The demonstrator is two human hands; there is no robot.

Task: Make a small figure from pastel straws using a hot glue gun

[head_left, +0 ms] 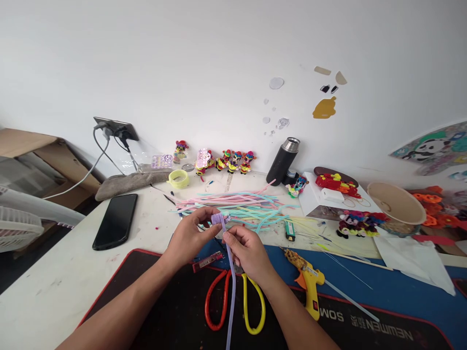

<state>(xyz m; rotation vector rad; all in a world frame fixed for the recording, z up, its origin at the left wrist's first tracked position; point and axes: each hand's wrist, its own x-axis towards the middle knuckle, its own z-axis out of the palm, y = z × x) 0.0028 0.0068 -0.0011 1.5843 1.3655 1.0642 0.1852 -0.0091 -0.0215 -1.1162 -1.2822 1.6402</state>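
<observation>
Between the thumb and fingers of my left hand (189,238) is a small wound piece of purple pipe cleaner (217,218), with a bit of pale teal at its right end. My right hand (248,253) pinches the loose purple strand (231,296) just below that piece. From there the strand hangs down past the bottom edge of the view. Beneath my hands lie scissors with one red handle (207,304) and one yellow handle (263,304); their blades are mostly hidden. A small dark red packet (207,261) lies under my left wrist.
Pink, teal and yellow pipe cleaners (233,201) lie behind my hands. A yellow glue gun (310,287) rests right on the mat (175,316). Further out are a phone (115,221), tape roll (178,179), black flask (281,163), small figures (236,163) and a beige bowl (396,201).
</observation>
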